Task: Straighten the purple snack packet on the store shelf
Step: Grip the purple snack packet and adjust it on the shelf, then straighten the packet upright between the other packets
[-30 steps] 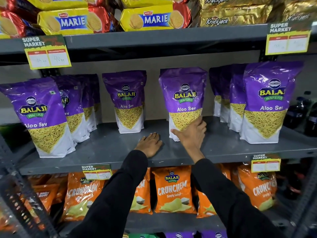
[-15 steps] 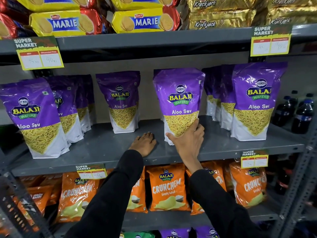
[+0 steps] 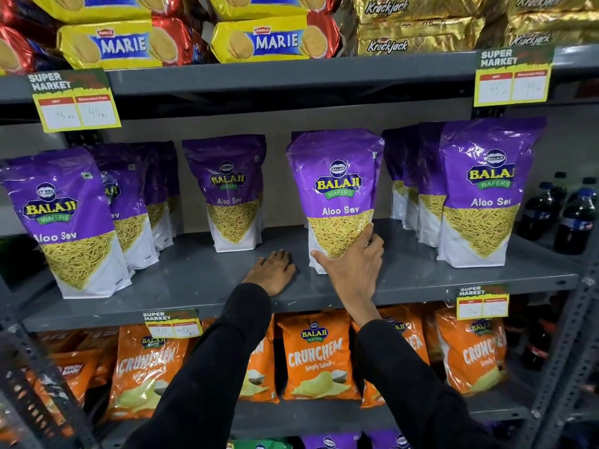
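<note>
A purple Balaji Aloo Sev packet (image 3: 335,189) stands upright near the middle of the grey middle shelf (image 3: 201,280), front facing me. My right hand (image 3: 351,268) grips its lower front, thumb on the left bottom corner and fingers round the right side. My left hand (image 3: 271,270) lies flat, palm down, on the bare shelf just left of the packet, not touching it. Both arms wear black sleeves.
More purple Aloo Sev packets stand on the same shelf: a row at the left (image 3: 69,218), one behind centre (image 3: 231,192), a row at the right (image 3: 483,192). Marie and Krackjack biscuits lie above, orange Crunchem bags (image 3: 319,361) below, dark bottles (image 3: 577,215) at far right.
My right hand has shifted slightly on the packet's lower front, thumb now at its bottom left corner. The packet stands a little straighter. My left hand stays flat on the shelf.
</note>
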`<state>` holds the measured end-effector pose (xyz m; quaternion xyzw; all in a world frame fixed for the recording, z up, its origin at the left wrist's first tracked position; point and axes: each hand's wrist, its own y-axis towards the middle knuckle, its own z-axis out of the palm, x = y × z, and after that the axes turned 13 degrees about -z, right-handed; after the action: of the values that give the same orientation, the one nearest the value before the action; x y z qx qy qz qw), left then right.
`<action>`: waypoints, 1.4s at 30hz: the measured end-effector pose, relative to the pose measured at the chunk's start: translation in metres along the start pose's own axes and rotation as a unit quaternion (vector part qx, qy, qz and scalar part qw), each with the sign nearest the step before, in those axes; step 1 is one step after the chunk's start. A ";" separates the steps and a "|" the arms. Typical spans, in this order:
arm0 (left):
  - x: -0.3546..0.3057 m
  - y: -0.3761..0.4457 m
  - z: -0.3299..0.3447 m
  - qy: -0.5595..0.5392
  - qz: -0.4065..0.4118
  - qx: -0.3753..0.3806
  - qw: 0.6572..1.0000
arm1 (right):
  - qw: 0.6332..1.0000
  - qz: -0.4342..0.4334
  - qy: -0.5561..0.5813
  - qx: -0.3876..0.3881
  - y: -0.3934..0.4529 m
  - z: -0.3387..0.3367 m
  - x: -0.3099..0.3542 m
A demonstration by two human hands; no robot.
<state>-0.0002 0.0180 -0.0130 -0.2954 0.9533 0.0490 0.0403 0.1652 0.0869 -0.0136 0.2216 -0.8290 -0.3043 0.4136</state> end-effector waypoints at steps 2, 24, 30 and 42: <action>0.000 0.000 0.000 0.003 0.003 0.000 1.000 | 1.000 0.001 0.000 0.002 0.000 0.000 0.000; 0.018 -0.027 -0.006 -0.136 -0.036 -0.063 0.988 | 0.995 -0.056 0.015 -0.081 -0.023 -0.009 0.013; 0.089 -0.065 -0.003 -0.166 -0.093 -0.099 0.977 | 0.952 -0.166 0.256 -0.026 -0.060 0.007 0.066; 0.223 -0.039 -0.043 -0.111 -0.066 -0.042 0.991 | 0.972 -0.006 0.198 0.123 -0.003 0.117 0.190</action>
<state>-0.1637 -0.1439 0.0031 -0.3514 0.9186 0.1184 0.1366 -0.0370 0.0046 0.0337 0.3312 -0.7603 -0.1526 0.5375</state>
